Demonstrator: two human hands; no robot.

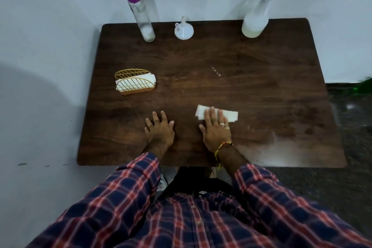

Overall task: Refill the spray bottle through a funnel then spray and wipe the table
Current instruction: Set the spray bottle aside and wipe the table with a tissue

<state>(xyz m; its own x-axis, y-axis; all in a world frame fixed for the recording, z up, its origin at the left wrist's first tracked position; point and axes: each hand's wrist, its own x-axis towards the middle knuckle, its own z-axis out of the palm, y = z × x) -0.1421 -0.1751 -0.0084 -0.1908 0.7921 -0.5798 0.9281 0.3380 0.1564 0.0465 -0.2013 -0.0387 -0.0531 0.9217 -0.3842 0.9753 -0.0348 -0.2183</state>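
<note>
On the dark wooden table [261, 90], my right hand [216, 129] lies flat with straight fingers pressing a folded white tissue [231, 116] near the front. My left hand [160, 131] rests flat and spread on the bare wood beside it, holding nothing. At the back right stands the white spray bottle [255, 24] with a little liquid at its bottom. An upturned white funnel [183, 30] sits at the back centre. A tall clear bottle with a purple cap [141, 16] stands at the back left. A few small droplets [216, 71] dot the middle of the table.
A gold wire napkin holder [134, 81] with white tissues stands at the left of the table. A white wall runs behind and to the left. Dark floor lies to the right, with something green [362, 86] at the frame's edge.
</note>
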